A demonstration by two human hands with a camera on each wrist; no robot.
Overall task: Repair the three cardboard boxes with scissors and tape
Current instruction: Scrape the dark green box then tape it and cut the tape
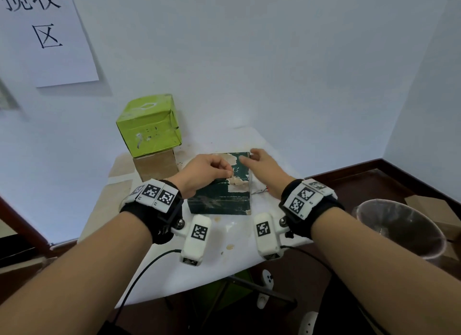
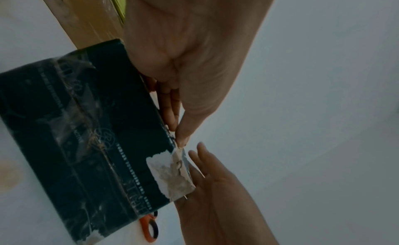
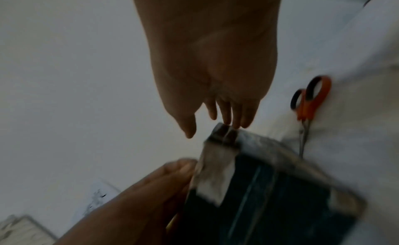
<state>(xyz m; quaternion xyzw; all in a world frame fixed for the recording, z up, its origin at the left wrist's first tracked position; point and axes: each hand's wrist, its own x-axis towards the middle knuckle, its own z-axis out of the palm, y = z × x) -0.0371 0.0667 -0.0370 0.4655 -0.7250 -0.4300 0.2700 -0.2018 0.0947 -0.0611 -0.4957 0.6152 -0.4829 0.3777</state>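
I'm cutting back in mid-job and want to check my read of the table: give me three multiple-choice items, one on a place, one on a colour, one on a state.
1. Where is the green box?
A. stacked on the brown box
B. in the bin
C. under the dark box

2. What colour are the scissors' handles?
A. blue
B. orange
C. yellow

3. What is the left hand doing?
A. lying flat on the table
B. gripping the scissors
C. pinching at the torn patch on the dark box

Key: 1 A, the head view shows it sitting on the brown box. 2 B, the right wrist view shows orange loops. 3 C, the left wrist view shows thumb and finger meeting at the torn edge.
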